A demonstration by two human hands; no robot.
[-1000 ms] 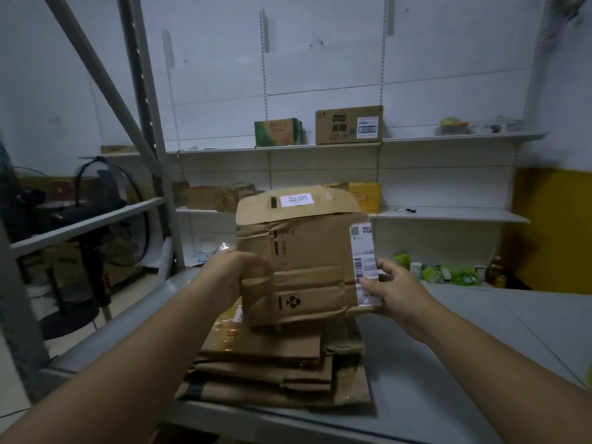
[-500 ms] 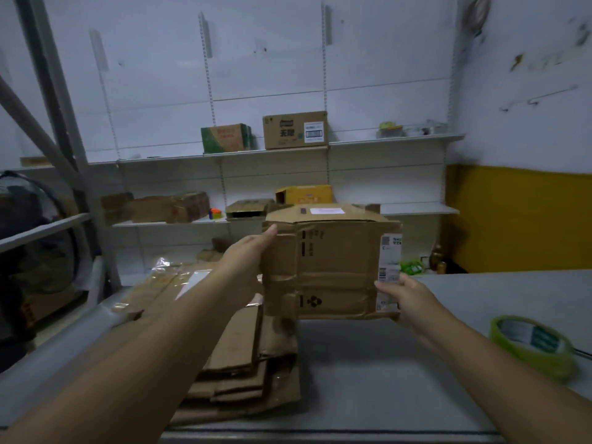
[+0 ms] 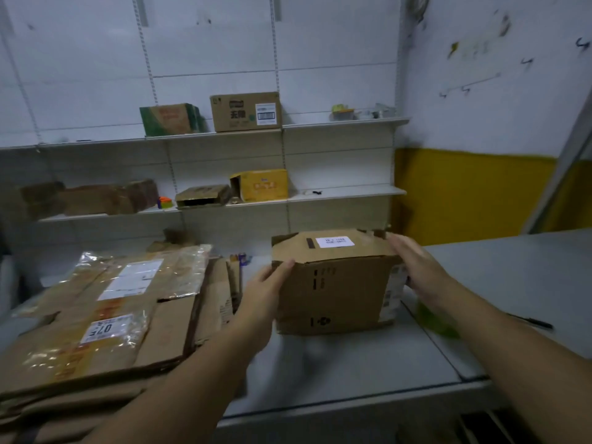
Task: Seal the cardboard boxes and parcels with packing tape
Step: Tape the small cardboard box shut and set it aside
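Observation:
A worn brown cardboard box with a white label on its top stands on the grey table. My left hand lies flat against the box's left side, fingers straight. My right hand presses on the box's right side near a shipping label, fingers extended. A green roll of packing tape lies blurred on the table, partly hidden behind my right forearm.
A stack of flattened cardboard boxes with plastic wrap and labels fills the left of the table. White wall shelves behind hold several boxes. A dark pen lies on the table at the right. A yellow wall band runs at the right.
The box has come down from in front of me, off the flattened stack, onto the table to the right. Both hands now lie flat on its sides.

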